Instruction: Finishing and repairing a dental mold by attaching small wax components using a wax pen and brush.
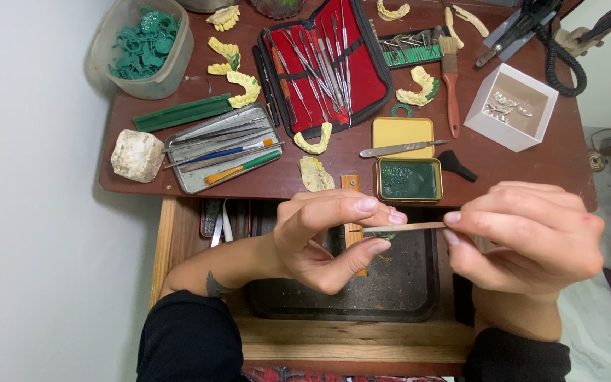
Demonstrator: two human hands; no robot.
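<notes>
My right hand (pixel 532 237) pinches a thin wooden-handled tool (pixel 408 227) that lies level, tip pointing left. My left hand (pixel 327 237) curls its thumb and fingers around a small green piece (pixel 385 235), mostly hidden by the fingertips; the tool's tip meets it there. Both hands hover over a dark tray (pixel 404 290) set in an open wooden drawer. Just beyond them sits an open tin of green wax (pixel 408 180) with its yellow lid (pixel 402 133) behind it and a metal spatula (pixel 397 148) across the lid.
The brown table carries a red case of metal instruments (pixel 327 64), a metal tray of tools (pixel 224 148), yellow dental casts (pixel 316 173), a tub of green parts (pixel 143 46), a white stone block (pixel 137 155), a brush (pixel 450 85) and a white box (pixel 512 106).
</notes>
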